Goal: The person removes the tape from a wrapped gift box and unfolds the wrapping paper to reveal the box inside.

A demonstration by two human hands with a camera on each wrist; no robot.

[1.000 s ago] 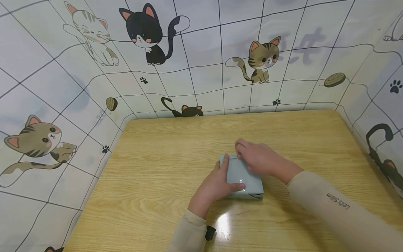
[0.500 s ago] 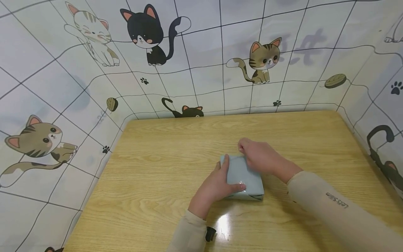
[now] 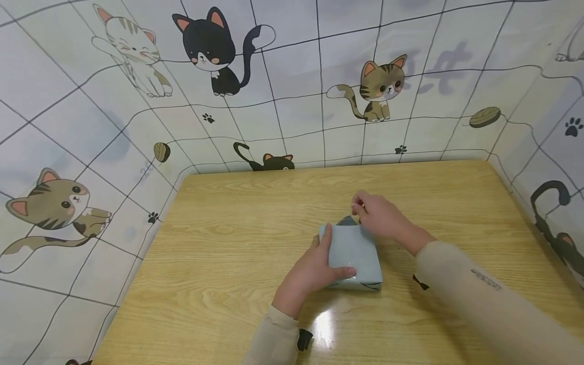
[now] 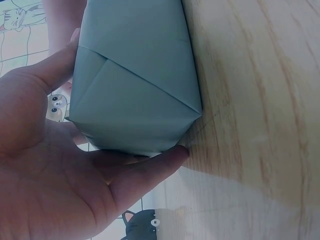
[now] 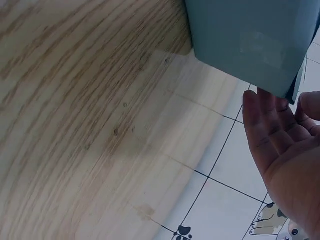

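Shifted farther across the bench (image 3: 214, 263) since the frame before: the right grip (image 3: 380, 215), with a dark triangular flap (image 3: 347, 221) now showing past the far edge of the light blue wrapped package (image 3: 353, 248). Nearest, beige sleeves (image 3: 474, 294), with a small black piece (image 3: 304, 339) beside the left one. Farther in, the package lying on the bench, held by the left grip (image 3: 315, 266), thumb across the top and fingers along the left side. Just beyond, near the flap, the right grip with bent fingers; impossible to tell whether pinching anything. Behind the bench, a cat-print wall covering (image 3: 292, 66).
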